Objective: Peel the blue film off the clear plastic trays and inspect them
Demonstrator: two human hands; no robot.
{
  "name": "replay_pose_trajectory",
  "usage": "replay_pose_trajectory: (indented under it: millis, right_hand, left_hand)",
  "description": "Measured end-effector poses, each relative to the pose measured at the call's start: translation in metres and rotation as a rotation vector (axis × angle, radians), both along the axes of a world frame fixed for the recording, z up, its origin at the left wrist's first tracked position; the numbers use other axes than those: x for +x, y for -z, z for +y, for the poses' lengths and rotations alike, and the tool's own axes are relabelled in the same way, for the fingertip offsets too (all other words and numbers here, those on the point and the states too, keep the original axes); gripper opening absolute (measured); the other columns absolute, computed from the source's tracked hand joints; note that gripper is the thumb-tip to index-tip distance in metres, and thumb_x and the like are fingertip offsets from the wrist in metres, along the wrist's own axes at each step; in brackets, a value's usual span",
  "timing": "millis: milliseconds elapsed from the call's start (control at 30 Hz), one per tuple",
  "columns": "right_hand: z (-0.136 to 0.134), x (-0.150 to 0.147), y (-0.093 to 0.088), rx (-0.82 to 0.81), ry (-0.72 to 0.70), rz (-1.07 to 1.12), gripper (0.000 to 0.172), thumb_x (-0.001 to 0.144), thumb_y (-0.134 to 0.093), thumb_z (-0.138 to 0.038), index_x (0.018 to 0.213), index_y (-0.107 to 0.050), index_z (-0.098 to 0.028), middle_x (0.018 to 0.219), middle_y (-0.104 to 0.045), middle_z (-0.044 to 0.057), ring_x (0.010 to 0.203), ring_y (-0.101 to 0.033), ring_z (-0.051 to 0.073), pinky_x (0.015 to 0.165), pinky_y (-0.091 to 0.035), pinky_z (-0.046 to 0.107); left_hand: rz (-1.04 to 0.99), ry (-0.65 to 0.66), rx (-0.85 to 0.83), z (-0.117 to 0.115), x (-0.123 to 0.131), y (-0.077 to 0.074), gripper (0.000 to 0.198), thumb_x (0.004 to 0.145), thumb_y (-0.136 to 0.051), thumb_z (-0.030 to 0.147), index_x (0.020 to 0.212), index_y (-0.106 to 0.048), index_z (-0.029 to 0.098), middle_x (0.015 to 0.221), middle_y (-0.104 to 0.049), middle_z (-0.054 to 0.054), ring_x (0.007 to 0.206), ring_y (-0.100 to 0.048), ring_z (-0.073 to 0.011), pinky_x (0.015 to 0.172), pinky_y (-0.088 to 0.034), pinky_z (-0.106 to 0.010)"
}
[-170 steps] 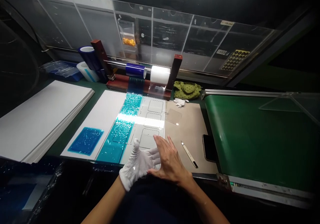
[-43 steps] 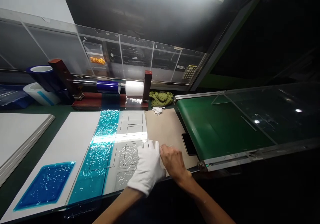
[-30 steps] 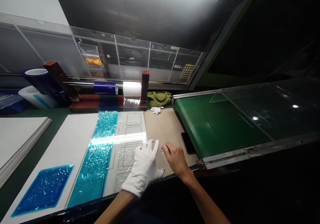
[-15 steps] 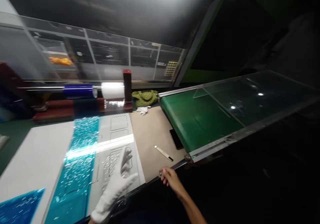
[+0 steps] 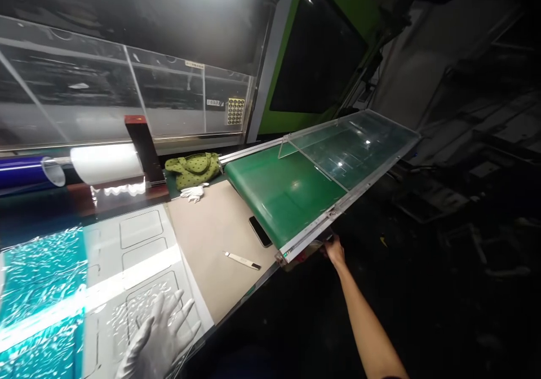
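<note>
Dim workshop, a green-framed machine (image 5: 275, 80) behind the desk (image 5: 173, 190). A green conveyor belt (image 5: 279, 198) under a clear plastic cover (image 5: 342, 142) runs along the desk's right side, its long axis pointing away from the person.

The left hand (image 5: 158, 339), in a white glove, is open with fingers spread, directly over the near end of a plastic-filmed sheet (image 5: 139, 229). Contact with the sheet cannot be told. That sheet's long axis runs off to the left, and the left hand is much the nearer to it.

The bare right hand (image 5: 335, 251) is far out to the right at the conveyor's near corner, fingers bunched; whether it holds anything is hidden.

Between the hands, a utility knife (image 5: 239, 260) lies on a tan mat (image 5: 203, 243), just beside a phone (image 5: 258, 231). Farther back are a white film roll (image 5: 105, 163) and a pair of white gloves (image 5: 193, 193).
</note>
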State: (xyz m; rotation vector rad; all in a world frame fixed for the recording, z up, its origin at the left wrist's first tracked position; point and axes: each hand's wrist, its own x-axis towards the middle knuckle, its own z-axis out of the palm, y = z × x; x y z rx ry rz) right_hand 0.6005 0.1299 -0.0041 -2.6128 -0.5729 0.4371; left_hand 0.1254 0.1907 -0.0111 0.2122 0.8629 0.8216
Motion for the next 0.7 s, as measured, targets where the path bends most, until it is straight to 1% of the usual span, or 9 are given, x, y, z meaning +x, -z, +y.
replay_pose_trajectory:
  millis: [67, 133, 200, 300, 367, 433, 500, 600, 700]
  right_hand:
    - [-0.009, -0.025, 0.009, -0.043, -0.106, 0.089, 0.022, 0.084, -0.045, -0.025, 0.081, -0.064, -0.014, 0.064, -0.068, 0.006, 0.053, -0.063, 0.014, 0.047, -0.043, 0.020]
    - [-0.017, -0.069, 0.025, -0.092, -0.263, 0.198, 0.022, 0.081, -0.048, -0.022, 0.064, -0.060, -0.015, 0.053, -0.065, 0.003, 0.046, -0.060, 0.013, 0.043, -0.040, 0.020]
    - [-0.015, -0.121, 0.040, -0.129, -0.435, 0.289, 0.022, 0.079, -0.052, -0.021, 0.058, -0.058, -0.016, 0.047, -0.062, 0.000, 0.041, -0.058, 0.012, 0.042, -0.040, 0.020]
    - [0.013, -0.190, 0.050, -0.099, -0.662, 0.307, 0.019, 0.081, -0.053, -0.023, 0.065, -0.061, -0.017, 0.057, -0.066, 0.000, 0.052, -0.062, 0.012, 0.056, -0.045, 0.022]
    - [0.046, -0.221, 0.052, -0.044, -0.741, 0.231, 0.012, 0.084, -0.052, -0.024, 0.084, -0.064, -0.020, 0.083, -0.070, 0.003, 0.080, -0.065, 0.015, 0.074, -0.045, 0.026]
    - [0.081, -0.238, 0.052, -0.021, -0.774, 0.152, 0.016, 0.083, -0.055, -0.024, 0.098, -0.060, -0.022, 0.108, -0.064, 0.007, 0.104, -0.057, 0.020, 0.086, -0.040, 0.031]
    - [0.108, -0.244, 0.055, -0.031, -0.797, 0.109, 0.020, 0.079, -0.060, -0.022, 0.099, -0.059, -0.020, 0.117, -0.058, 0.011, 0.113, -0.049, 0.024, 0.088, -0.037, 0.034]
    - [0.126, -0.242, 0.058, -0.045, -0.853, 0.115, 0.011, 0.083, -0.054, -0.021, 0.091, -0.058, -0.016, 0.108, -0.058, 0.013, 0.105, -0.050, 0.024, 0.083, -0.037, 0.033]
    - [0.122, -0.240, 0.050, -0.014, -0.943, 0.187, 0.023, 0.093, -0.033, -0.024, 0.092, -0.055, -0.016, 0.088, -0.060, 0.008, 0.083, -0.055, 0.018, 0.074, -0.038, 0.030]
  left_hand:
    - [0.019, 0.001, 0.009, 0.000, -0.001, 0.001, 0.060, 0.069, -0.047, 0.071, 0.126, -0.040, 0.051, 0.150, -0.026, 0.009, 0.138, -0.021, -0.0333, 0.098, -0.032, -0.067]
    - [0.050, -0.006, 0.022, -0.002, -0.003, 0.005, 0.061, 0.070, -0.045, 0.070, 0.127, -0.041, 0.049, 0.151, -0.026, 0.008, 0.138, -0.022, -0.0328, 0.097, -0.036, -0.064]
    - [0.108, -0.015, 0.050, -0.004, -0.006, 0.011, 0.064, 0.068, -0.046, 0.072, 0.128, -0.040, 0.049, 0.151, -0.026, 0.008, 0.137, -0.023, -0.0333, 0.096, -0.039, -0.062]
    - [0.252, 0.005, 0.136, -0.009, -0.010, 0.013, 0.071, 0.066, -0.052, 0.070, 0.131, -0.037, 0.047, 0.152, -0.024, 0.007, 0.136, -0.026, -0.0330, 0.099, -0.040, -0.056]
    - [0.374, 0.048, 0.236, -0.010, -0.011, 0.008, 0.079, 0.066, -0.058, 0.065, 0.137, -0.032, 0.041, 0.152, -0.024, 0.001, 0.134, -0.031, -0.0331, 0.102, -0.039, -0.052]
    - [0.511, 0.100, 0.364, -0.011, -0.012, -0.003, 0.093, 0.063, -0.065, 0.061, 0.141, -0.026, 0.031, 0.151, -0.025, -0.008, 0.131, -0.035, -0.0345, 0.106, -0.035, -0.052]
    - [0.653, 0.160, 0.498, -0.012, -0.012, -0.017, 0.100, 0.061, -0.069, 0.058, 0.143, -0.021, 0.026, 0.150, -0.026, -0.012, 0.130, -0.036, -0.0347, 0.108, -0.032, -0.052]
    - [0.908, 0.201, 0.660, -0.017, -0.013, -0.042, 0.100, 0.062, -0.070, 0.054, 0.144, -0.019, 0.025, 0.147, -0.032, -0.013, 0.132, -0.034, -0.0341, 0.110, -0.026, -0.055]
    - [1.148, 0.235, 0.837, -0.023, -0.016, -0.065, 0.105, 0.057, -0.073, 0.052, 0.144, -0.020, 0.026, 0.146, -0.033, -0.013, 0.134, -0.028, -0.0373, 0.110, -0.022, -0.059]
